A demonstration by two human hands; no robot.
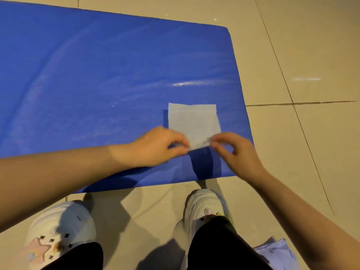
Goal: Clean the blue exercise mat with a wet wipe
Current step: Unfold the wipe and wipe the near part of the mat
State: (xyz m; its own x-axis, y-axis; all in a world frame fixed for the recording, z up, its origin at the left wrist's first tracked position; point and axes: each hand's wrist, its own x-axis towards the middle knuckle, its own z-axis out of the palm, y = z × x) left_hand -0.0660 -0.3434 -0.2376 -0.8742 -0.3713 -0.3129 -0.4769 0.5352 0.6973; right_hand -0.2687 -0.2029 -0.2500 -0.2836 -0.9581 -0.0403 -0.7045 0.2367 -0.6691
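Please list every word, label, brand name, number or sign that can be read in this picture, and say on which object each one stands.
None: no readable text appears anywhere.
Blue mat: plain, no print.
Wet wipe: blank.
White shoes: star and figure charms only, no letters.
Pale packet at the lower right: mostly cut off, no print shows.

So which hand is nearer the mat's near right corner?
Right. The right hand pinches the wipe beside that corner of the mat; the left hand pinches it farther in.
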